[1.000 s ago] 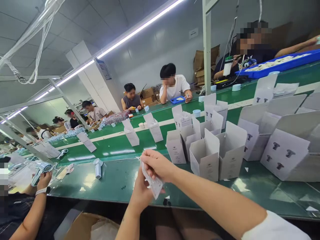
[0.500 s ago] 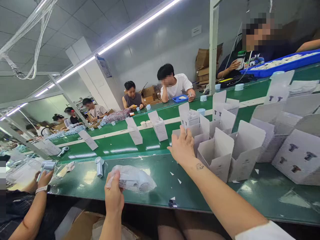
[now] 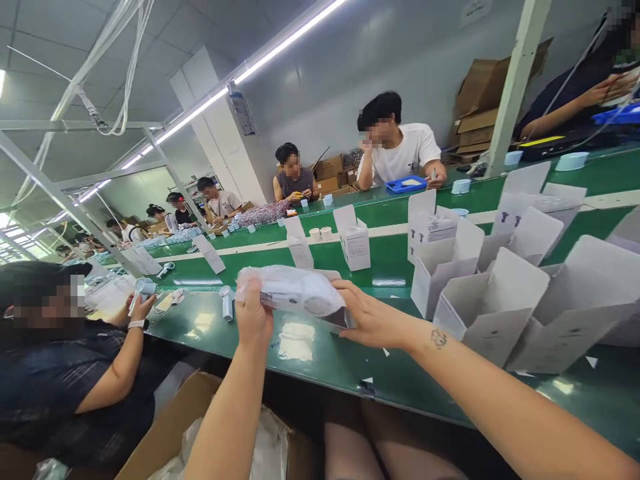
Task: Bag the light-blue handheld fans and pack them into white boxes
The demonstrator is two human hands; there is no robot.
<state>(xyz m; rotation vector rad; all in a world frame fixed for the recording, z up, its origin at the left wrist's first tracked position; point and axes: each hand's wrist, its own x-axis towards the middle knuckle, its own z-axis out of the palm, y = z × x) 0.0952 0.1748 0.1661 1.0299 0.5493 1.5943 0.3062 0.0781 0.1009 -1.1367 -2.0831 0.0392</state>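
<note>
My left hand (image 3: 255,313) is closed round one end of a clear plastic bag (image 3: 293,288) with a pale blue item inside. At the bag's other end, my right hand (image 3: 370,313) grips a small white carton (image 3: 337,323). Most of that carton is hidden behind the bag and my fingers, so I cannot tell whether the bag's end is inside it. Close to my right forearm stand several open-topped white cartons (image 3: 490,313), flaps up. A bare pale blue handheld device (image 3: 227,303) lies on the green bench (image 3: 300,347) left of my left hand.
A co-worker (image 3: 65,360) on the left holds a similar device. Below the bench edge sits a cardboard box (image 3: 195,400) containing plastic bags. White cartons (image 3: 353,243) stand on the green conveyor (image 3: 320,267). Other people sit along its far side. White scraps lie on the bench.
My right hand has come left from the group of cartons with one carton in it. My left hand has raised the bagged item to meet it. The view has shifted left.
</note>
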